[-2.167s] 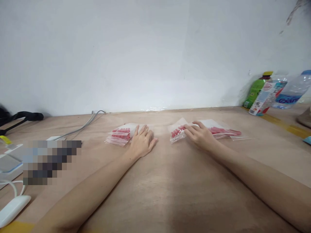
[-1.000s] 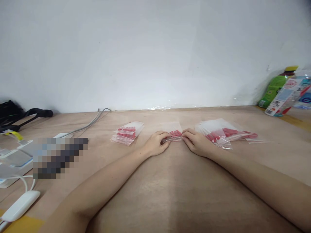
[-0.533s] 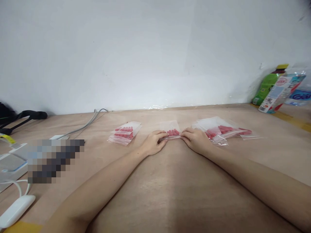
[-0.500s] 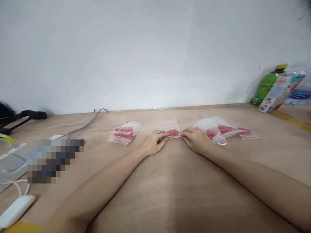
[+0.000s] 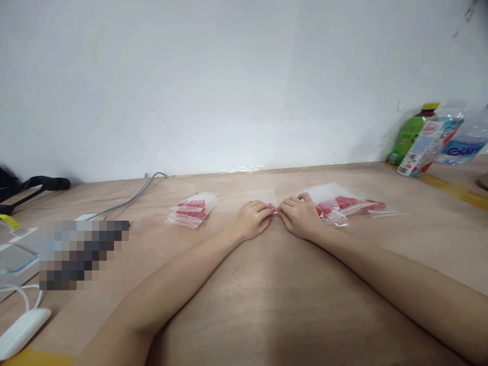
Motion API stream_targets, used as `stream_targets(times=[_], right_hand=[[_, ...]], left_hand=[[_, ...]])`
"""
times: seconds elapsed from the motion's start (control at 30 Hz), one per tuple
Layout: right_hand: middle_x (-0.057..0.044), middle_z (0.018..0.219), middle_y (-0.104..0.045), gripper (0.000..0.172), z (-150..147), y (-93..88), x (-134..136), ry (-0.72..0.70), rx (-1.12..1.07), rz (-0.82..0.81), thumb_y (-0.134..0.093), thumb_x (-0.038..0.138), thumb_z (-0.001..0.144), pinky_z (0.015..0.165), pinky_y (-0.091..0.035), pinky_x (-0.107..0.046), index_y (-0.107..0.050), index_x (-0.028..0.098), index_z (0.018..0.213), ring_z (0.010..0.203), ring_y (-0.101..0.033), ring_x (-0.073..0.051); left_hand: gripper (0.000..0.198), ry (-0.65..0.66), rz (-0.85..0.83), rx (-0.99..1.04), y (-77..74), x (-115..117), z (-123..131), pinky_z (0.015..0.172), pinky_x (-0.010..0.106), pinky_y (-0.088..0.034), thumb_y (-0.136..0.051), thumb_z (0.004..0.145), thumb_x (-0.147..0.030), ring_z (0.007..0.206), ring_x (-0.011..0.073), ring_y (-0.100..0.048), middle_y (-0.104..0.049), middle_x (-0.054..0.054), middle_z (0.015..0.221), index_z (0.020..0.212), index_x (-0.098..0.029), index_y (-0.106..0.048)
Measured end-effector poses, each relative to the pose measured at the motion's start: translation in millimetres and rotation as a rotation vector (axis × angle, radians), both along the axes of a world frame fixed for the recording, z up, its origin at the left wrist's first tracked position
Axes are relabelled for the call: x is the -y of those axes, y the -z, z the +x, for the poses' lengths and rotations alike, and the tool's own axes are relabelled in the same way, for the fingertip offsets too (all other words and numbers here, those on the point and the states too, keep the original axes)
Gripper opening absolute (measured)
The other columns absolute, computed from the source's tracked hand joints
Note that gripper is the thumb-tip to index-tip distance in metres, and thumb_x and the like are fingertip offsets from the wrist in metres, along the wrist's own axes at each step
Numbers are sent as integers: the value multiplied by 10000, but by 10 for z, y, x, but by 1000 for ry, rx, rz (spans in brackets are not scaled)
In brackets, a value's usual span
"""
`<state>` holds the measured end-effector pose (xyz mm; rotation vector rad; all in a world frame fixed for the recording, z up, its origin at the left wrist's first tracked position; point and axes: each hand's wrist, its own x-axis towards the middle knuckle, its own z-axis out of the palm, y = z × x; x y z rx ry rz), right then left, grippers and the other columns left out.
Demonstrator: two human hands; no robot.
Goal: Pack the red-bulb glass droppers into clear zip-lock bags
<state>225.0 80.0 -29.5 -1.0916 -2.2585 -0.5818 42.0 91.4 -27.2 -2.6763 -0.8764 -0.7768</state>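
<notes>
On the table in front of me lies a clear zip bag (image 5: 263, 195) with red pieces inside, mostly covered by my hands. My left hand (image 5: 253, 219) pinches its near edge from the left, fingers bent. Close beside it, my right hand (image 5: 299, 214) grips the same edge with thumb and fingers pressed together. To the left sits a small stack of zip bags (image 5: 192, 209) holding red pieces. Just right of my right hand, more zip bags with red pieces (image 5: 345, 202) overlap each other.
A green bottle with a yellow cap (image 5: 409, 134), a printed carton-like pack (image 5: 427, 147) and a clear bottle (image 5: 459, 147) stand at the back right. Grey cables (image 5: 133, 197), a white device (image 5: 25, 333) and a black object (image 5: 41, 185) are on the left. A white wall (image 5: 229, 91) bounds the back.
My hands have come closer together along the bag's near edge, the left one moving right. The red pieces in that bag are now mostly hidden.
</notes>
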Motion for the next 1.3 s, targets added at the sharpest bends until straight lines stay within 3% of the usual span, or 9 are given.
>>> stream_targets(times=[0.17,0.5,0.97,1.3], right_hand=[[-60,758,-645,212,0,4,1,-9,20,4,-437,222,838,752,-234,-350,-612,147,745,763,-531,-177],[-47,740,-643,230,25,-22,35,-31,44,76,-413,205,843,790,-215,-367,-605,157,727,734,-502,-162],[-25,718,-660,198,97,-40,75,14,-5,63,-439,162,815,873,-173,-403,-604,172,705,738,-515,-157],[-39,710,-647,217,86,-47,77,13,29,43,-419,161,825,874,-168,-408,-594,164,697,759,-514,-165]], left_hand=[[189,-22,69,-66,13,-76,107,786,353,-425,-427,842,-170,879,203,-573,-645,67,921,866,-163,-614],[228,-10,152,-161,-64,-50,64,785,344,-399,-369,873,-182,834,188,-568,-633,68,822,824,-151,-590],[264,-110,198,-217,-194,109,-406,757,328,-423,-346,902,-197,800,181,-566,-617,73,803,776,-156,-574],[209,-173,178,-200,-93,53,-479,700,319,-412,-406,838,-77,688,186,-557,-602,55,695,732,-148,-571]])
